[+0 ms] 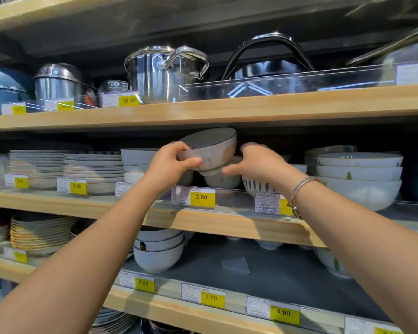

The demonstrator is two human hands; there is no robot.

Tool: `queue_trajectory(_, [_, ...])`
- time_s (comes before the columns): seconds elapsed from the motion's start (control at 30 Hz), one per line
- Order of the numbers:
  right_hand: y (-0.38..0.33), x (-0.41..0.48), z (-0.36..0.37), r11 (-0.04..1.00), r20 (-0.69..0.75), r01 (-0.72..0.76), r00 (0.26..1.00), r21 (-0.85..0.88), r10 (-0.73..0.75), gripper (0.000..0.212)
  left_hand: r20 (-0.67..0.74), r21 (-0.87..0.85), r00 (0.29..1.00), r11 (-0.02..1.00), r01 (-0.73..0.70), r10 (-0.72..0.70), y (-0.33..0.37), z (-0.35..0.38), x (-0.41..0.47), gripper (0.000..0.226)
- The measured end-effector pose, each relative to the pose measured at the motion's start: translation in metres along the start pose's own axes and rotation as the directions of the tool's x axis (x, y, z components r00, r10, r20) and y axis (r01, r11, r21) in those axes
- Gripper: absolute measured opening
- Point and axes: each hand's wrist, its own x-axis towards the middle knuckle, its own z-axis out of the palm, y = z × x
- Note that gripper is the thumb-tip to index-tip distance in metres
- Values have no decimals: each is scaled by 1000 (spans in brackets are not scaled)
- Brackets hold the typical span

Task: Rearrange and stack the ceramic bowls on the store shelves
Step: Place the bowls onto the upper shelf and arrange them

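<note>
Ceramic chips easily, so I would go slowly here. My left hand (169, 165) pinches the bowl (210, 150) by its left wall, thumb beneath and fingers over the rim. My right hand (258, 162) curls round the right side with its thumb at the foot; its far fingers are hidden. The bowl hangs tilted, mouth leaning toward me, just under the upper shelf (227, 109) and above the front edge of the middle shelf (215, 222).

Directly below it sits a lower bowl (222, 181), behind the 3.90 tag (200, 197). I judge nesting the two to be the step in hand. I would level the rim first, keeping it off the wood overhead. Then I would centre the foot over the lower bowl's mouth, descend straight, and loosen both grips only once it seats.

The stack (135, 162) stands close on the left and the patterned bowl (253, 186) close on the right, so my wrists should stay narrow.
</note>
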Motion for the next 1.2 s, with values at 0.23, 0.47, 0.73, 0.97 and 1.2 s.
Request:
queue_trajectory(0.23, [26, 2, 10, 987, 100, -86, 990, -134, 100, 41, 7, -22, 1000, 1000, -2, 2, 5, 27, 5, 37])
queue_trajectory(0.47, [42, -8, 8, 986, 107, -15, 994, -169, 33, 32, -28, -36, 999, 999, -17, 16, 9, 43, 10, 37])
queue_trajectory(0.73, [41, -10, 3, 943, 182, 39, 983, -330, 24, 34, -46, -141, 998, 989, 37, -44, 2, 44, 4, 41])
queue_trajectory(0.97, [38, 9, 8, 971, 223, -55, 969, -233, 108, 35, -15, -239, 998, 970, 51, -56, 14, 54, -2, 22])
queue_trajectory(1.2, [57, 9, -2, 917, 144, -135, 986, 374, 86, 69, 14, -204, 999, 978, 33, -31, 23, 68, 4, 41])
